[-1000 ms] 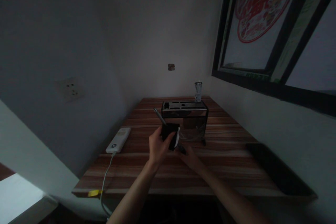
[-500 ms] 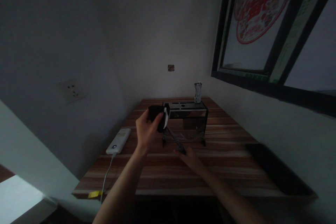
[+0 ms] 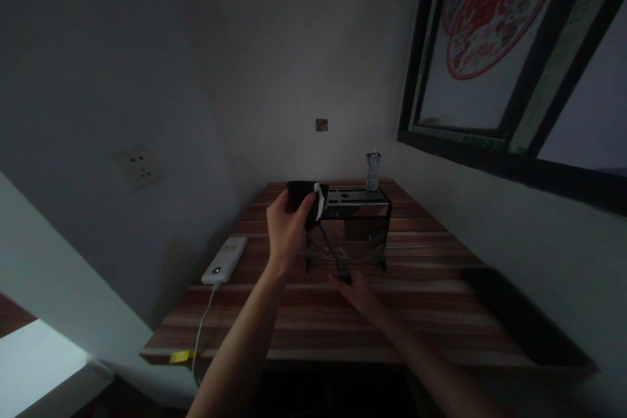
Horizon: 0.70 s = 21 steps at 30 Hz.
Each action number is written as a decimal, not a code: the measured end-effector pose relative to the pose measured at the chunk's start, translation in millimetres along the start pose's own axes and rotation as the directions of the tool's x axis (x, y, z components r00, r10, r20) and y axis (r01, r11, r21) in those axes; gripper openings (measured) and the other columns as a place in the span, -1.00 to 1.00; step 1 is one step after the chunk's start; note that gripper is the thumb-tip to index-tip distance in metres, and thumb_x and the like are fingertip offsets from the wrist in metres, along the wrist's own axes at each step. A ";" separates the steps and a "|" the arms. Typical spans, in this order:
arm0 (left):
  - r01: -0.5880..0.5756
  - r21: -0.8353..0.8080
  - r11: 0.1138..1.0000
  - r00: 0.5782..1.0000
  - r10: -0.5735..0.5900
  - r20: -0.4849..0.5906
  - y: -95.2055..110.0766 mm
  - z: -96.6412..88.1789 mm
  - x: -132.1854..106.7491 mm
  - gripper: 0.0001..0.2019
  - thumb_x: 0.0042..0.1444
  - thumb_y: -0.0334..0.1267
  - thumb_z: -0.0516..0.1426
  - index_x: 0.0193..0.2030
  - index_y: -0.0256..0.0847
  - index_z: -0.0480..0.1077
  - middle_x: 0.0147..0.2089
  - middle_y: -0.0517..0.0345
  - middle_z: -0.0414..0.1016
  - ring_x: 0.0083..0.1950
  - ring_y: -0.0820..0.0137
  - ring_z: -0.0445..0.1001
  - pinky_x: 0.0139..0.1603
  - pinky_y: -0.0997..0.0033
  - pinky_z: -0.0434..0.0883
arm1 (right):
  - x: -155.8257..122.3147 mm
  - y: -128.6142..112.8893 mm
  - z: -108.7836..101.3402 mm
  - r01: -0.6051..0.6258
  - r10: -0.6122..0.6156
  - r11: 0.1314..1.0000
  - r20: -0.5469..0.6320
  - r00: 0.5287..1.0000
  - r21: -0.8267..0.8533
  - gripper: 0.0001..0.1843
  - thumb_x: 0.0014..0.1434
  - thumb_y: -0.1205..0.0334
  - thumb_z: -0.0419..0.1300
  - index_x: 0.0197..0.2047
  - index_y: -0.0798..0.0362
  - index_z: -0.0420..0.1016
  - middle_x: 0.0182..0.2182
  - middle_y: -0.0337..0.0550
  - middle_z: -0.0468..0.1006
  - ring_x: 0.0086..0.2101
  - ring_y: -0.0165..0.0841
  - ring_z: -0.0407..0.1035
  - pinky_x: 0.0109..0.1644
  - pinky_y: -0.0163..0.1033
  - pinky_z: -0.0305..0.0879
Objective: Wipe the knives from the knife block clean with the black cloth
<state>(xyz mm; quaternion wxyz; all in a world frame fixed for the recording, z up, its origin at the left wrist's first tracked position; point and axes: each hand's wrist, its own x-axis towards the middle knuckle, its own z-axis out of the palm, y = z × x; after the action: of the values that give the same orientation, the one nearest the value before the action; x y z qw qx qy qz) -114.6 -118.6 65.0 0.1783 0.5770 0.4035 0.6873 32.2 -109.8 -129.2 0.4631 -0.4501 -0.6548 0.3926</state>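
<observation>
My left hand [image 3: 287, 228] is closed around a black piece [image 3: 298, 192] with a crumpled white strip [image 3: 321, 201] along its right side; the dim light hides what kind of thing it is. Lower and to the right, my right hand [image 3: 360, 290] grips the dark handle of a thin rod-like tool [image 3: 333, 248]. The tool's shaft slants up and left, its upper end meeting or passing behind the black piece. Behind both hands stands a black-framed box-like appliance [image 3: 360, 211] with a slotted top and see-through front.
A wrapped silvery cylinder [image 3: 373, 172] stands at the appliance's back right. To the left lies a white power bank [image 3: 225, 261] with a cable [image 3: 203, 320]; a yellow tag [image 3: 180, 356] sits at the table's [image 3: 294, 333] front edge. A flat black slab [image 3: 524, 317] lies at the right.
My left hand has moved slightly up and right with the black piece. The tool in my right hand has shifted a little right, and the view has moved slightly.
</observation>
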 end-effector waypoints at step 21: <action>0.122 0.187 0.975 0.961 -0.163 0.225 -59.7 31.4 -78.2 -0.75 -0.02 -0.18 0.17 -0.21 -0.27 0.44 -0.32 0.07 0.54 -0.30 0.34 0.48 -0.30 0.46 0.36 | -2.9 -7.8 -3.5 0.018 -0.021 0.989 0.021 1.000 0.147 -0.64 0.01 -0.10 0.13 -0.51 0.06 0.31 -0.77 -0.37 0.14 -0.66 -0.46 0.11 -0.60 -0.36 0.05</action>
<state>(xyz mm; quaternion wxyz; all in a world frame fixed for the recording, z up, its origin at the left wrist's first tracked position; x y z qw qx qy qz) -77.2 -126.8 -30.9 0.2244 0.6379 0.4772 0.5612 34.2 -114.4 -121.7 0.4914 -0.4042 -0.6337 0.4400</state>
